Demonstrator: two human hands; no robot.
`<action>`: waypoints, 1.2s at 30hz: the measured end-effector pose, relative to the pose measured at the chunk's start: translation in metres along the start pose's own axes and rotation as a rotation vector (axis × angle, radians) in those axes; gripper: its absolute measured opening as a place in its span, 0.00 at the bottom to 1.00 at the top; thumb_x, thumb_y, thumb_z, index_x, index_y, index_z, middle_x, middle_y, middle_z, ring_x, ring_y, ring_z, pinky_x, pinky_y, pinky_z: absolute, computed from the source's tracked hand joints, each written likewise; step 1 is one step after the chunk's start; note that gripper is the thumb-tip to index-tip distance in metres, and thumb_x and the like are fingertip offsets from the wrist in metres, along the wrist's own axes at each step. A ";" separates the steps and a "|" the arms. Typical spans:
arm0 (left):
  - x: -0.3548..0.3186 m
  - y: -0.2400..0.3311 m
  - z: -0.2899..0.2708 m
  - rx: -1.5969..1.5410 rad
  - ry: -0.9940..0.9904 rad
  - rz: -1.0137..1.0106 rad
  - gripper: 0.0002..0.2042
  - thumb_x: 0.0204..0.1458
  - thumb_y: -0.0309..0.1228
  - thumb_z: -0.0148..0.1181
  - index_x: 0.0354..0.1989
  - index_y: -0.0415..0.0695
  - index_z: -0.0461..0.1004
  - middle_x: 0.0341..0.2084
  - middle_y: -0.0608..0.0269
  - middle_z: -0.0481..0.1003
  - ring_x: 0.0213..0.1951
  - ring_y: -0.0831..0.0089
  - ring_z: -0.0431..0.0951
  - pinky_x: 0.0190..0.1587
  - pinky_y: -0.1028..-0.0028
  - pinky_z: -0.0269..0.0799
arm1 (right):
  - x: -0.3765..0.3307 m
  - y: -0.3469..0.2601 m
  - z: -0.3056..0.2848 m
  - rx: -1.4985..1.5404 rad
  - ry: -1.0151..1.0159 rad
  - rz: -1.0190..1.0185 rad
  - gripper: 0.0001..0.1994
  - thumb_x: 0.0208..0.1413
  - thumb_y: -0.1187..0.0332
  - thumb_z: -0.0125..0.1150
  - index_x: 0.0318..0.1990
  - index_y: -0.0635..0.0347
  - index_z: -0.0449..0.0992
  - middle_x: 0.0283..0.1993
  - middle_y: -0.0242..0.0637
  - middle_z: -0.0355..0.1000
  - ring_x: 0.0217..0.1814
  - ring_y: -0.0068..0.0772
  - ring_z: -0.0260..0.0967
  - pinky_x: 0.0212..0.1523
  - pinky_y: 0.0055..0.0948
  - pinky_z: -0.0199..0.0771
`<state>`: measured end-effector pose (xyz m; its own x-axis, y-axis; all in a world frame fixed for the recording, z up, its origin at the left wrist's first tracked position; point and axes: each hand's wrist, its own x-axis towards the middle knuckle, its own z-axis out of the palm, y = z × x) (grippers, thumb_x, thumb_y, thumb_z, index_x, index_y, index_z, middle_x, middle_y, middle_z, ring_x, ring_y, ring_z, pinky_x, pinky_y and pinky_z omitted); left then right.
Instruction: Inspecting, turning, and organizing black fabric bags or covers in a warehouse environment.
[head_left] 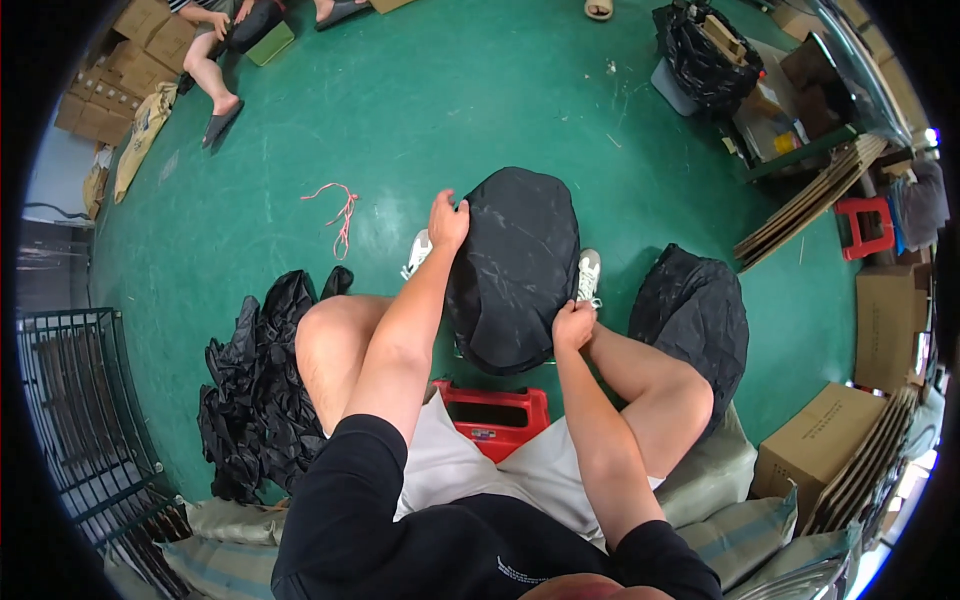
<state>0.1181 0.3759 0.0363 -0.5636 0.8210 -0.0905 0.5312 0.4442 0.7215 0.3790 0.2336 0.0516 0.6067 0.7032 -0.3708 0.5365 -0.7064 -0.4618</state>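
I hold a stuffed black bag (515,265) between my knees, its long axis running from 12 to 6 o'clock away from me. My left hand (447,220) is closed on its far upper edge at about 10 o'clock; my right hand (573,325) pinches the near rim at 5 o'clock, so the right grip is nearer my body. I sit on a red stool (495,418) over a green floor (420,110). A second filled black bag (695,315) stands at 3 o'clock, loose black bags (255,390) lie at 9.
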 end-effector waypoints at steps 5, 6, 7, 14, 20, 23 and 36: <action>0.033 0.021 0.015 0.032 -0.232 0.205 0.13 0.53 0.34 0.53 0.43 0.46 0.79 0.40 0.50 0.78 0.45 0.53 0.77 0.50 0.62 0.71 | -0.013 -0.046 -0.006 -0.039 0.223 -0.804 0.31 0.51 0.63 0.60 0.61 0.64 0.59 0.68 0.52 0.53 0.71 0.54 0.46 0.68 0.51 0.46; 0.036 0.023 0.015 0.035 -0.238 0.199 0.13 0.53 0.34 0.53 0.43 0.46 0.79 0.40 0.50 0.78 0.45 0.53 0.77 0.50 0.62 0.71 | -0.012 -0.051 -0.005 -0.072 0.124 -0.942 0.32 0.51 0.62 0.60 0.62 0.65 0.58 0.69 0.52 0.51 0.73 0.53 0.44 0.70 0.50 0.43; 0.039 0.026 0.016 0.035 -0.284 0.190 0.13 0.52 0.34 0.53 0.42 0.46 0.80 0.38 0.50 0.78 0.43 0.54 0.78 0.49 0.62 0.72 | -0.012 -0.048 0.003 -0.219 0.002 -0.944 0.34 0.54 0.55 0.56 0.65 0.64 0.56 0.72 0.51 0.47 0.75 0.51 0.39 0.71 0.50 0.38; 0.087 0.039 0.010 0.254 -0.669 0.170 0.13 0.44 0.35 0.55 0.35 0.48 0.82 0.34 0.52 0.80 0.39 0.54 0.79 0.45 0.63 0.74 | -0.020 -0.054 0.008 -0.393 -0.023 -0.933 0.36 0.57 0.50 0.50 0.67 0.64 0.55 0.73 0.50 0.44 0.76 0.49 0.37 0.72 0.51 0.34; 0.110 0.053 0.040 0.572 -0.837 0.266 0.12 0.40 0.31 0.52 0.26 0.38 0.79 0.29 0.47 0.78 0.35 0.57 0.80 0.40 0.63 0.75 | -0.017 -0.049 0.007 -0.427 -0.026 -0.906 0.36 0.57 0.49 0.49 0.67 0.64 0.54 0.73 0.50 0.44 0.76 0.49 0.37 0.72 0.51 0.34; 0.135 0.012 0.045 0.086 -0.877 -0.255 0.10 0.44 0.28 0.51 0.25 0.34 0.76 0.29 0.47 0.78 0.33 0.59 0.80 0.38 0.62 0.76 | -0.024 -0.054 0.009 -0.416 -0.034 -0.923 0.36 0.57 0.49 0.49 0.67 0.64 0.55 0.73 0.50 0.44 0.76 0.49 0.37 0.72 0.51 0.34; 0.012 -0.025 0.010 -0.843 -0.441 -0.558 0.21 0.52 0.43 0.64 0.43 0.35 0.76 0.41 0.56 0.77 0.41 0.66 0.75 0.50 0.67 0.68 | -0.013 -0.046 0.005 -0.396 -0.062 -0.978 0.36 0.58 0.49 0.48 0.69 0.60 0.51 0.75 0.47 0.40 0.77 0.46 0.33 0.72 0.50 0.32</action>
<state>0.1038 0.3782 0.0102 -0.2253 0.7119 -0.6652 -0.4240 0.5431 0.7248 0.3439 0.2577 0.0737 -0.2184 0.9756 -0.0245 0.9355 0.2022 -0.2898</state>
